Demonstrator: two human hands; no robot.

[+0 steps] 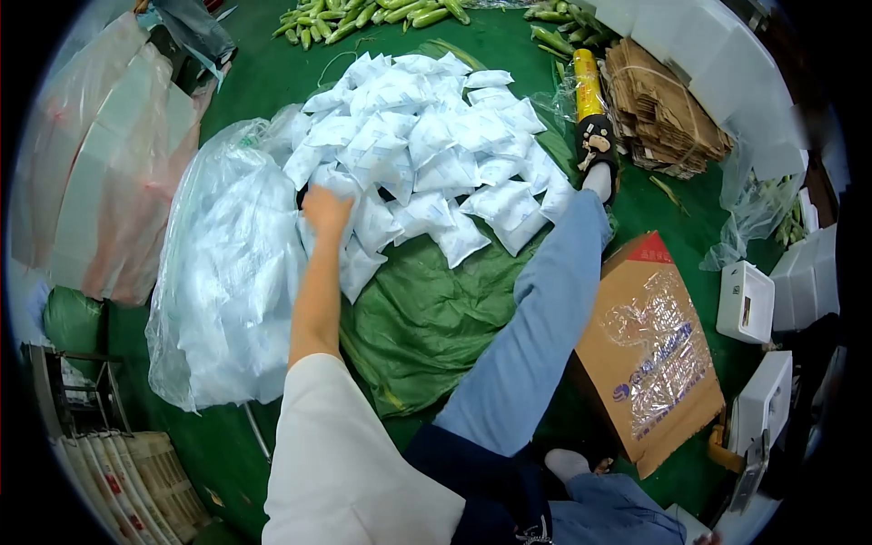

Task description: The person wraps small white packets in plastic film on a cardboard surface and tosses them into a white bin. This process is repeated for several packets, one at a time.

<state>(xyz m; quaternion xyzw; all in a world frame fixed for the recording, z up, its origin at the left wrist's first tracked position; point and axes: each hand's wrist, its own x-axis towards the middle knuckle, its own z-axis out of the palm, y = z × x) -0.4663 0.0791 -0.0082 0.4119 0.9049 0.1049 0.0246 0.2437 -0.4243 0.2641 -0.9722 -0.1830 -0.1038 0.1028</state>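
My left hand reaches to the left front of a heap of white, pillow-shaped ice packs. Its fingers are curled against one ice pack, and the fingertips are partly hidden. The heap lies on a green woven sack, which shows bare and wrinkled at the front. Left of my hand stands a large clear plastic bag full of similar white packs. My right hand is not in view.
A jeans-clad leg stretches along the heap's right side. Beyond it are a taped carton, flattened cardboard, a yellow roll and white foam boxes. Green corn ears lie at the back, plastic-wrapped foam sheets at left.
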